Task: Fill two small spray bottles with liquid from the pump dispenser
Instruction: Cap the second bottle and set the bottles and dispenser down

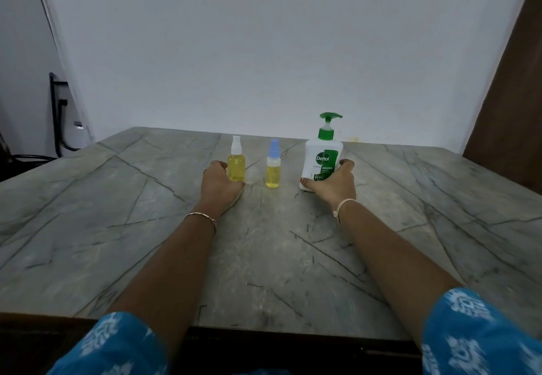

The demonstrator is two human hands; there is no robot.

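Both arms are stretching out across the table [117, 228]. The left hand [221, 182] is gripping the white-capped spray bottle [236, 169], and the right hand [333, 184] is clasping the pump dispenser [322, 157]. Midway between them the blue-capped spray bottle [273, 172] is standing upright, untouched.

Both arms reach forward, bare forearms roughly parallel, blue patterned sleeves [475, 330] at the elbows. Left hand [221, 182] is side-on, little-finger edge down on the desk [117, 228]. Its fingers [218, 166] curl round the white-capped spray bottle [236, 167], which sits just right of them; thumb unclear. Right hand [333, 184] is turned palm inward, thumb lying across the lower front of the pump dispenser [322, 157], fingers [347, 163] wrapped round its right side. Thin metal bracelet [202, 217] on left wrist, white band [344, 206] on right wrist. Hands well apart.
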